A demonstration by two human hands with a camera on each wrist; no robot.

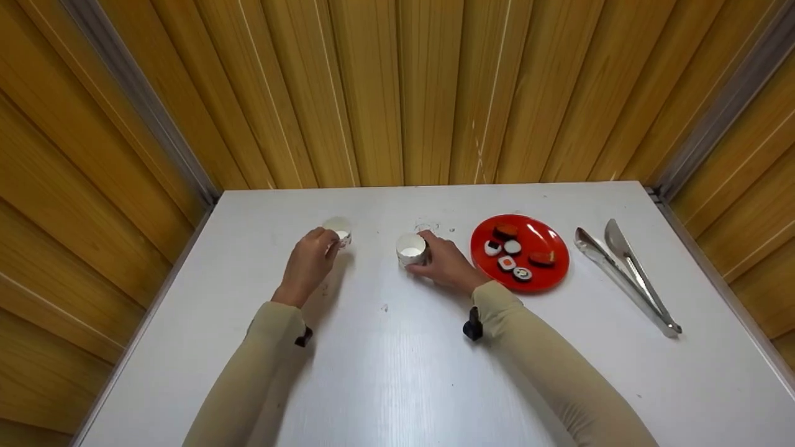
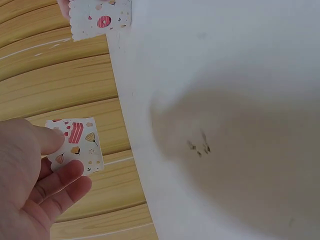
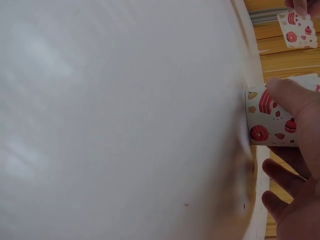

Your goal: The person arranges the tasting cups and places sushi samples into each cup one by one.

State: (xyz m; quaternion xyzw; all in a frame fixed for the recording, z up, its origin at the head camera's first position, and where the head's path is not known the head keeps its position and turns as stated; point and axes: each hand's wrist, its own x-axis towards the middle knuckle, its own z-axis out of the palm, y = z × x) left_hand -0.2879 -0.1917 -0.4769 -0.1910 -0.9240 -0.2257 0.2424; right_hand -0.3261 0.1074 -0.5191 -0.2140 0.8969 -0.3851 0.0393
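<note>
My left hand point(image 1: 308, 264) pinches the scalloped rim of a small white paper baking cup point(image 1: 337, 225) between thumb and fingers. The left wrist view shows this cup's point(image 2: 82, 142) printed cakes and flowers, and it appears raised off the table. To its right, my right hand point(image 1: 450, 266) holds a second paper baking cup point(image 1: 411, 248) from the side, its open mouth facing up. In the right wrist view that cup point(image 3: 270, 120) carries pink doughnut and cake prints, with the thumb on its wall. Whether its base touches the table cannot be told.
A red plate point(image 1: 549, 273) with several sushi-shaped pieces lies just right of my right hand. Farther right, metal tongs point(image 1: 633, 276) rest on the white table point(image 1: 397, 372). Wood-patterned panels point(image 1: 428, 93) rise behind the table and at both sides.
</note>
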